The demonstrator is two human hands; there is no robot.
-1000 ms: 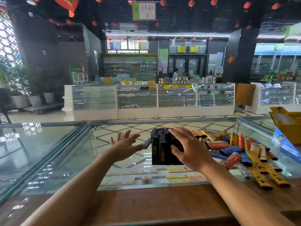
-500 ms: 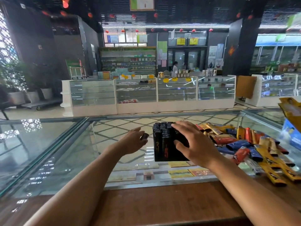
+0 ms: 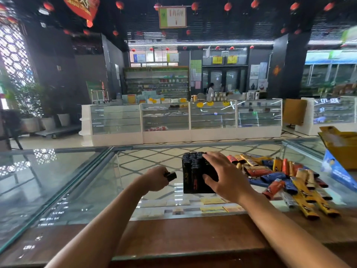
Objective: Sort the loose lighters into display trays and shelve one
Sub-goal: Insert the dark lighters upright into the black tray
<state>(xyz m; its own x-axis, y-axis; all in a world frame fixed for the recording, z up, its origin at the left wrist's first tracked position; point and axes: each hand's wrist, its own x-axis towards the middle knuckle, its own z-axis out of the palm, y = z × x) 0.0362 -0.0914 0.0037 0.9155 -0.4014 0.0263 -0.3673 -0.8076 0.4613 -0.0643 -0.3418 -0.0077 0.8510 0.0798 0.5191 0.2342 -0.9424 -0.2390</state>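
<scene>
A block of upright black lighters in a display tray (image 3: pixel 193 173) stands on the glass counter (image 3: pixel 81 180). My right hand (image 3: pixel 224 176) grips its right side, fingers over the top and thumb on the front face. Just left of the block, my left hand (image 3: pixel 154 179) is curled round a single black lighter (image 3: pixel 171 176), whose end sticks out toward the block. A heap of loose lighters (image 3: pixel 286 178) in yellow, orange, blue and red lies to the right of my right hand.
A yellow carton (image 3: pixel 342 146) and a blue box (image 3: pixel 338 171) sit at the counter's far right. A wooden ledge (image 3: pixel 183 235) runs along the near edge. White glass showcases (image 3: pixel 181 120) stand across the aisle.
My left hand went from spread fingers beside a lighter to a closed grip on it. My right hand stayed on the block, thumb now on the front face.
</scene>
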